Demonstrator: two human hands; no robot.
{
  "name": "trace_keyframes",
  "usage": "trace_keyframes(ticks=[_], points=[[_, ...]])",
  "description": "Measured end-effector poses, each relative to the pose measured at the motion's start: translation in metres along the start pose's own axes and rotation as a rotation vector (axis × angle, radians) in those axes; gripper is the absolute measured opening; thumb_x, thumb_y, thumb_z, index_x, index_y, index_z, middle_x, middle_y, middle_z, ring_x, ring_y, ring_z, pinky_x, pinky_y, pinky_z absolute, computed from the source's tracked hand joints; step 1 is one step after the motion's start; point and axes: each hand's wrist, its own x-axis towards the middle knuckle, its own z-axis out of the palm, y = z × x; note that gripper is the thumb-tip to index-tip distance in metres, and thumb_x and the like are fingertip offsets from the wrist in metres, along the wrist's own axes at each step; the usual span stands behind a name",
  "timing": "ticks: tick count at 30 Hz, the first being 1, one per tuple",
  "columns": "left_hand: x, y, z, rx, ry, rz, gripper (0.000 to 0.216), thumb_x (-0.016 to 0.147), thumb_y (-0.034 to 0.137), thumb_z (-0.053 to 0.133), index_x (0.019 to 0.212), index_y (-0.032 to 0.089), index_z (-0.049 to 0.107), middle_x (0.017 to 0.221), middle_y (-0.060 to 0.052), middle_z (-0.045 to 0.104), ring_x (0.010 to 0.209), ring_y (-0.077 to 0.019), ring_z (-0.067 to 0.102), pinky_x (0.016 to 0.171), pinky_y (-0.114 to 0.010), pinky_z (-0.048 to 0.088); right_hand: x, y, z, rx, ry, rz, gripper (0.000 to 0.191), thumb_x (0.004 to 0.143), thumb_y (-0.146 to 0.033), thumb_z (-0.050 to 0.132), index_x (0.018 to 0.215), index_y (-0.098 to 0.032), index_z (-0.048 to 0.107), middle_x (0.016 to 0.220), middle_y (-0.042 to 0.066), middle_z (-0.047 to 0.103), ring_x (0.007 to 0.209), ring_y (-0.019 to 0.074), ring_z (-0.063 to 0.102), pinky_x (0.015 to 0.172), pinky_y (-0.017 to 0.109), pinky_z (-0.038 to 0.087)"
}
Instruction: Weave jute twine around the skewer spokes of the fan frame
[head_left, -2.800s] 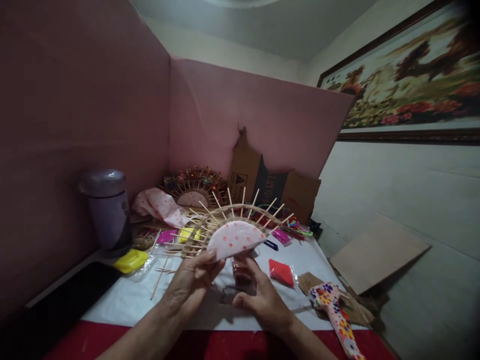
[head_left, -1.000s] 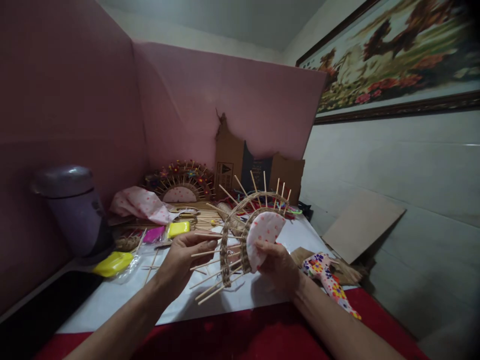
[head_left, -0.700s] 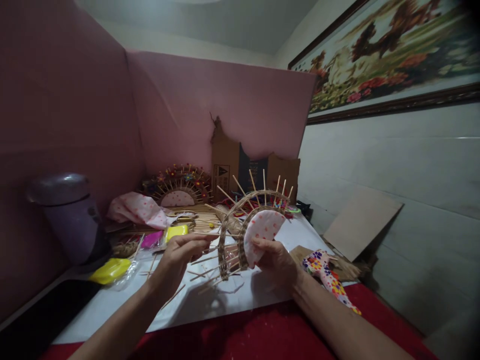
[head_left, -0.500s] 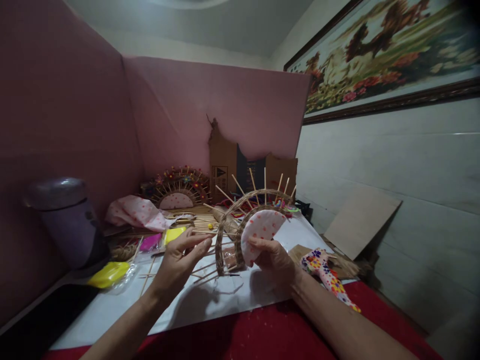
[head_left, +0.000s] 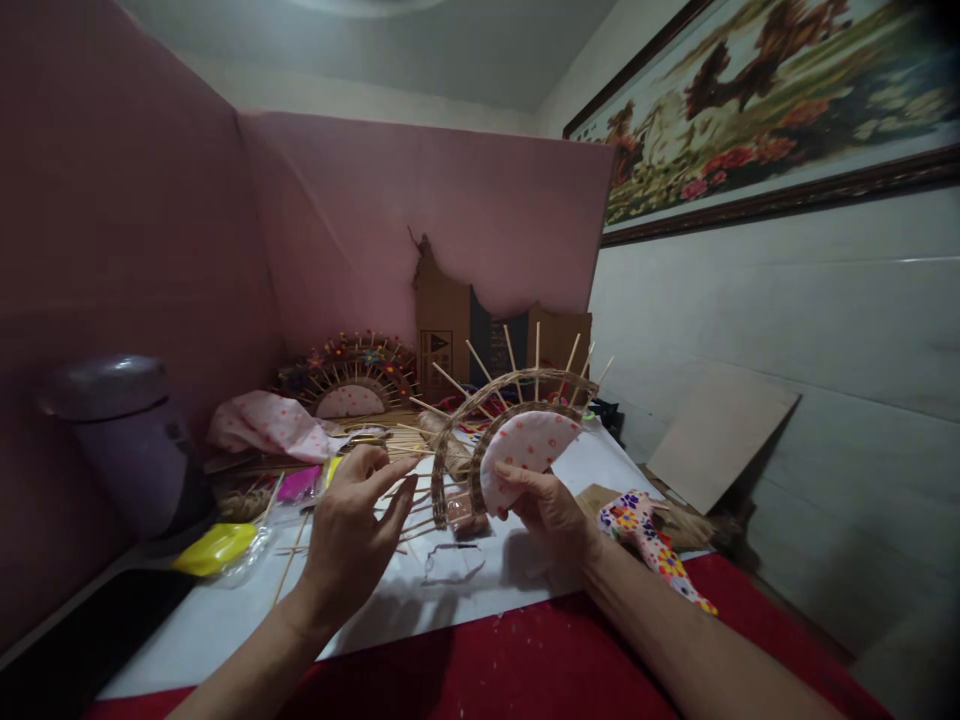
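My right hand point(head_left: 544, 510) grips a half-round fan-shaped craft piece by its white panel with orange-red dots point(head_left: 525, 450), thumb on the front. Two braided brown cord bands point(head_left: 457, 430) arch around the panel, and thin wooden sticks point(head_left: 510, 345) radiate out through them. At the craft piece's left side is my left hand point(head_left: 360, 510), with thumb and forefinger apart near the ends of the lower left sticks. Nothing shows between those fingers. The fingers of my right hand behind the panel are hidden.
A similar half-round piece with colourful flowers point(head_left: 351, 385) stands at the back. Dotted cloth point(head_left: 270, 425), yellow packets point(head_left: 217, 550) and a purple container point(head_left: 142, 450) are on the left. Flower-patterned cloth point(head_left: 660, 550) lies right, on white paper over a red cloth point(head_left: 525, 660).
My left thumb and forefinger have spread, and the hand has turned slightly near the sticks. The craft piece has tilted a little clockwise in my right hand.
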Motion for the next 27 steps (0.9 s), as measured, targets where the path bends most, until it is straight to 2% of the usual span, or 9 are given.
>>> trace_keyframes(ticks=[3,7,14,17,22,27], points=[[-0.001,-0.001,0.002,0.059,0.029,0.027,0.022,0.08,0.019,0.049,0.094,0.017,0.066,0.08,-0.006,0.05,0.073,-0.017,0.048,0.063,-0.03,0.041,0.0,0.0,0.001,-0.03,0.023,-0.022,0.016,0.064,-0.026,0.068,0.071,-0.012,0.063,0.059,0.001,0.059,0.047,0.01,0.051,0.04,0.021,0.035],[-0.004,0.003,0.004,0.079,-0.024,0.015,0.025,0.081,0.017,0.045,0.096,0.016,0.065,0.073,-0.005,0.056,0.069,-0.0168,0.052,0.062,-0.028,0.041,-0.002,-0.001,0.004,-0.073,0.071,-0.028,0.018,0.062,-0.027,0.07,0.07,-0.012,0.064,0.06,0.001,0.06,0.049,0.0102,0.051,0.04,0.021,0.036],[-0.011,0.007,0.006,0.071,-0.118,-0.035,0.026,0.081,0.02,0.045,0.1,0.017,0.064,0.087,-0.008,0.069,0.075,-0.019,0.062,0.068,-0.029,0.044,-0.004,-0.002,0.008,-0.033,0.093,-0.071,0.017,0.063,-0.028,0.071,0.064,-0.012,0.063,0.057,0.0,0.058,0.05,0.0096,0.049,0.042,0.02,0.036],[-0.012,0.005,0.008,0.034,-0.156,-0.059,0.027,0.082,0.019,0.045,0.101,0.017,0.064,0.092,-0.008,0.07,0.078,-0.0193,0.063,0.069,-0.029,0.044,-0.003,-0.001,0.006,0.014,0.082,-0.087,0.019,0.064,-0.029,0.07,0.062,-0.012,0.063,0.058,0.0,0.058,0.051,0.0093,0.049,0.043,0.02,0.037],[-0.012,0.005,0.007,0.024,-0.121,-0.061,0.03,0.083,0.02,0.043,0.106,0.018,0.062,0.095,-0.009,0.069,0.08,-0.0189,0.064,0.068,-0.027,0.043,-0.003,-0.001,0.003,0.059,0.077,-0.102,0.018,0.066,-0.029,0.069,0.065,-0.013,0.062,0.059,0.0,0.057,0.052,0.0094,0.049,0.042,0.02,0.036],[-0.01,0.008,0.001,0.136,-0.14,-0.027,0.032,0.083,0.018,0.041,0.108,0.019,0.062,0.082,-0.007,0.069,0.068,-0.0176,0.062,0.06,-0.026,0.04,0.0,-0.002,0.0,0.077,0.117,-0.108,0.016,0.064,-0.026,0.07,0.069,-0.014,0.061,0.06,-0.001,0.058,0.05,0.0086,0.049,0.041,0.02,0.035]])
